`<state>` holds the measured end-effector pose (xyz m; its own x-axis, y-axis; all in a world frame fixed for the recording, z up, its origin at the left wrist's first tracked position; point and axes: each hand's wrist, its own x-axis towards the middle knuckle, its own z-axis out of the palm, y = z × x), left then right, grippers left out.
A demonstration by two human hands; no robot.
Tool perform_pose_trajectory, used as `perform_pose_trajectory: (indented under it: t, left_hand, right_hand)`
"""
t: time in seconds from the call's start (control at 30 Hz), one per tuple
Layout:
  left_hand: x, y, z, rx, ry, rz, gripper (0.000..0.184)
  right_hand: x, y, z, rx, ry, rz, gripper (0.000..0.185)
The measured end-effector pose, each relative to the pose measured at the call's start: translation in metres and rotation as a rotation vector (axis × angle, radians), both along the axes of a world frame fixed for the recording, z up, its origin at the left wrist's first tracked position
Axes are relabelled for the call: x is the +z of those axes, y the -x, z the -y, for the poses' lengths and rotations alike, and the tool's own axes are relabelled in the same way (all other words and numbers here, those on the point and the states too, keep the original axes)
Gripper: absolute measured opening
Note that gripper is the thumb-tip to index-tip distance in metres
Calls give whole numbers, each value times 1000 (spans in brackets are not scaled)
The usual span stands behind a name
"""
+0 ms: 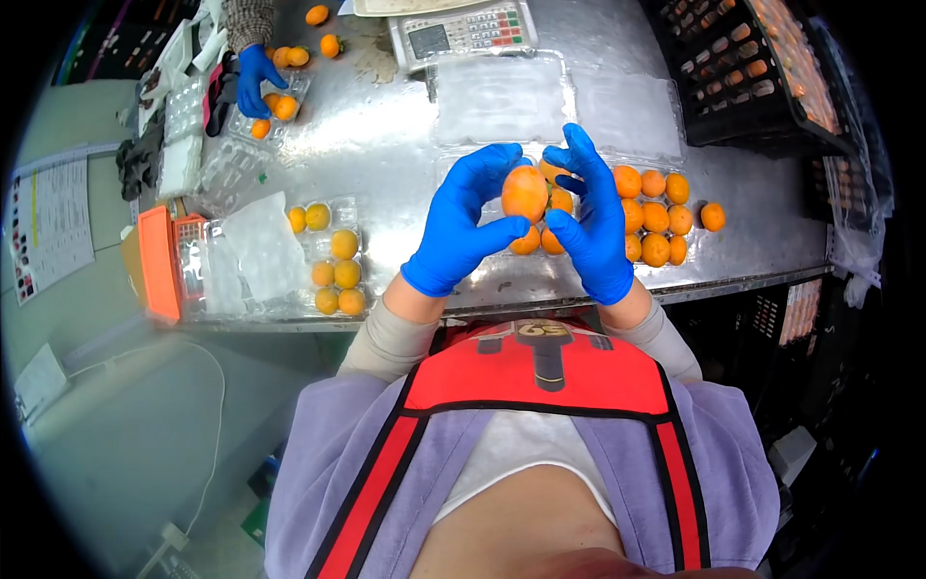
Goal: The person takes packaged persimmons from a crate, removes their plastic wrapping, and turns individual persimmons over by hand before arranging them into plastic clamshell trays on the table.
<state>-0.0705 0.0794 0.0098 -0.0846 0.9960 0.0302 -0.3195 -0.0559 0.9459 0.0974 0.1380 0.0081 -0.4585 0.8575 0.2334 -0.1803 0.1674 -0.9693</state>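
Note:
My left hand, in a blue glove, grips an orange persimmon between thumb and fingers above the table. Just right of it, my right hand, also blue-gloved, has its thumb and fingers apart with nothing seen between them. Below and behind both hands, more persimmons are partly hidden. A clear tray of persimmons in rows lies beside my right hand, and one loose persimmon rests to its right.
To the left, a clear tray holds several persimmons near an orange basket. A scale stands at the back, with lined trays before it. A black crate is at right. A co-worker's gloved hand touches fruit.

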Motion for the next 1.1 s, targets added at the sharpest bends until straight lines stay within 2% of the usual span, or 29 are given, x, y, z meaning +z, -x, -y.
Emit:
perform_pose_trajectory:
  t: [0.23,0.3,0.4,0.43,0.5,0.63,0.8,0.97,1.03,1.1]
  left_hand:
    - [0,-1,3,32,-74,-414,65]
    - [1,-1,3,35,-77,-429,66]
    - [-2,-2,5,71,-83,-416,66]
    - [-4,-3,6,104,-87,-388,64]
    - [-6,-7,9,113,-100,-350,64]
    - [-8,-6,8,128,-157,-353,62]
    - [-6,-3,10,121,-146,-460,61]
    - [-13,-5,13,115,-111,-487,61]
    - [-13,-8,12,99,-135,-384,60]
    - [-15,-3,12,73,-125,-365,63]
  right_hand:
    - [3,9,7,129,248,-57,62]
    - [6,13,11,56,311,-123,50]
    - [6,14,8,65,350,-78,42]
    - [4,14,4,66,350,-78,42]
    - [0,13,-4,93,560,-227,36]
    - [6,11,-6,97,586,-276,34]
    - [6,14,-2,100,336,-94,31]
    - [9,15,-15,97,397,17,23]
    - [17,11,-22,108,461,32,21]
    - [20,-10,-34,-70,396,212,20]
